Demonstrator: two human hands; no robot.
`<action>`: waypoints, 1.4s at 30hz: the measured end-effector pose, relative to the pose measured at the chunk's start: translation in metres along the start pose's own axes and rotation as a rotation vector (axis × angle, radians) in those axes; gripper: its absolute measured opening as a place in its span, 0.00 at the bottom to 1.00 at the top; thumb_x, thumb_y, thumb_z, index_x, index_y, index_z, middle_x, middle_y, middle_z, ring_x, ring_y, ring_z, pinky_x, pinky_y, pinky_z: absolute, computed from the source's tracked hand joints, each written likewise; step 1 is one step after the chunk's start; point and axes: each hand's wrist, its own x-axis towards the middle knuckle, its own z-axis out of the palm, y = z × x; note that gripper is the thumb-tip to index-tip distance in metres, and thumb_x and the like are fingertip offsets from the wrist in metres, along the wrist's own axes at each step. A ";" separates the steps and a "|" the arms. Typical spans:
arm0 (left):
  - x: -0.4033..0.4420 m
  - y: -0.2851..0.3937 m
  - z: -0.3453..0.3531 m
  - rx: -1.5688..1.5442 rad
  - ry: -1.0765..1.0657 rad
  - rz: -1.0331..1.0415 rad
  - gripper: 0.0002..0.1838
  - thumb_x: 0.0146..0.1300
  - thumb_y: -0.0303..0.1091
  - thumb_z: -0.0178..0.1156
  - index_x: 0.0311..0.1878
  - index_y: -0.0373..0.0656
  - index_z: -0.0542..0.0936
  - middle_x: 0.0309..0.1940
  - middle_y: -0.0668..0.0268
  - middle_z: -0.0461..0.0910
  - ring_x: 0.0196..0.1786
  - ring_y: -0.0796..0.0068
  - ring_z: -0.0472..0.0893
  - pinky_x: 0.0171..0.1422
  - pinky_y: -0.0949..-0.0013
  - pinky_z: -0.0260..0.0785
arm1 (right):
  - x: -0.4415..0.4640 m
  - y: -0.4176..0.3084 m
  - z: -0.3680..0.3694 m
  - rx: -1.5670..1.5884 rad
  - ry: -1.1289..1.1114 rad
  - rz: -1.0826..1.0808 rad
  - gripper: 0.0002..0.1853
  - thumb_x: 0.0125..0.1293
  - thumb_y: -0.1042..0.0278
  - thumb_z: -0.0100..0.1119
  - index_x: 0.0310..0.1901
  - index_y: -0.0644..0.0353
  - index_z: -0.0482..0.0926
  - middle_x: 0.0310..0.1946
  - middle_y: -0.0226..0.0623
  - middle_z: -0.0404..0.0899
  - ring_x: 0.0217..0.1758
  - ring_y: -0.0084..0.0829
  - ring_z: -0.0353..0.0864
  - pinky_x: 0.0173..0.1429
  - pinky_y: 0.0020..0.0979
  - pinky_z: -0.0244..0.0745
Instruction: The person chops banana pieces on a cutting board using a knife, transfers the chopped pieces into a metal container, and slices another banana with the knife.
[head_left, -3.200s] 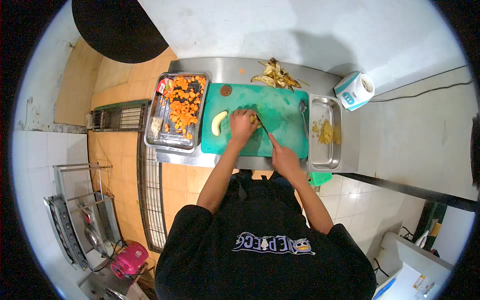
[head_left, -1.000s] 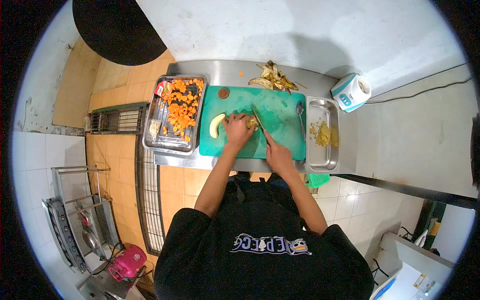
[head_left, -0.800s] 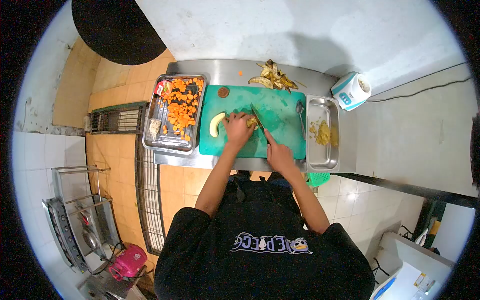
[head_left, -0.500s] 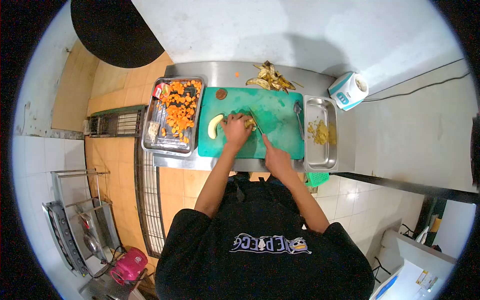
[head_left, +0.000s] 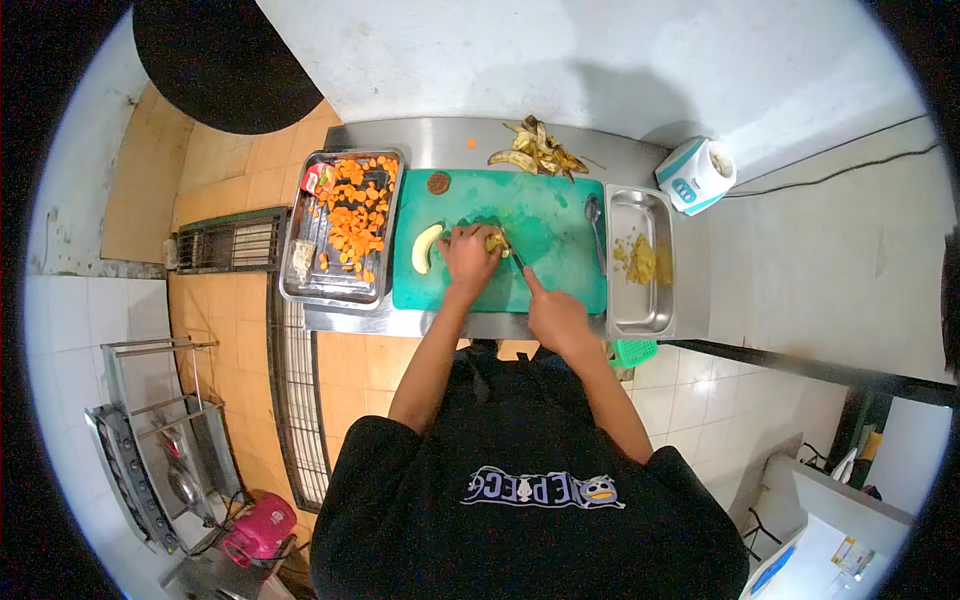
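On a green cutting board (head_left: pixel 560 225), my left hand (head_left: pixel 471 258) is closed over yellowish banana pieces (head_left: pixel 497 243), pressing them down; the fingers hide part of them. My right hand (head_left: pixel 560 320) grips a knife (head_left: pixel 518 260) by the handle, its blade against the right side of those pieces. A whole peeled banana (head_left: pixel 426 250) lies just left of my left hand. Further up the board sits a round brown lump (head_left: pixel 438 182). By the board's right edge rests a spoon (head_left: pixel 595 220).
Left stands a metal tray (head_left: pixel 293 265) with carrot pieces (head_left: pixel 355 220) and small packets. A steel pan (head_left: pixel 618 312) holding chopped yellow pieces (head_left: pixel 642 262) is at right. Banana peels (head_left: pixel 540 150) lie behind the board. A white-and-teal appliance (head_left: pixel 700 177) stands at the back right corner.
The knife blade has swung lower and closer to the banana pieces beside my left fingers. My left hand stays in nearly the same place, and the whole view has shifted slightly.
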 end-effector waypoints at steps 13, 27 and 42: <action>0.001 0.002 0.005 -0.034 0.079 0.001 0.11 0.55 0.42 0.76 0.43 0.59 0.90 0.48 0.75 0.87 0.57 0.62 0.78 0.65 0.41 0.57 | 0.009 -0.006 -0.011 0.000 -0.071 0.018 0.38 0.68 0.69 0.51 0.81 0.53 0.59 0.39 0.60 0.87 0.41 0.60 0.88 0.50 0.59 0.81; -0.001 -0.003 0.004 -0.085 0.031 0.011 0.12 0.56 0.43 0.75 0.44 0.58 0.90 0.53 0.72 0.87 0.60 0.60 0.78 0.66 0.39 0.57 | 0.001 0.001 0.017 -0.078 0.055 -0.054 0.39 0.66 0.70 0.54 0.80 0.54 0.61 0.31 0.57 0.85 0.32 0.58 0.87 0.39 0.57 0.81; 0.001 -0.008 0.014 -0.045 0.097 0.024 0.11 0.55 0.43 0.74 0.42 0.58 0.90 0.46 0.74 0.89 0.54 0.63 0.80 0.64 0.43 0.57 | -0.018 0.003 0.014 -0.037 -0.007 -0.039 0.40 0.68 0.71 0.54 0.82 0.54 0.55 0.27 0.56 0.84 0.31 0.58 0.86 0.36 0.58 0.79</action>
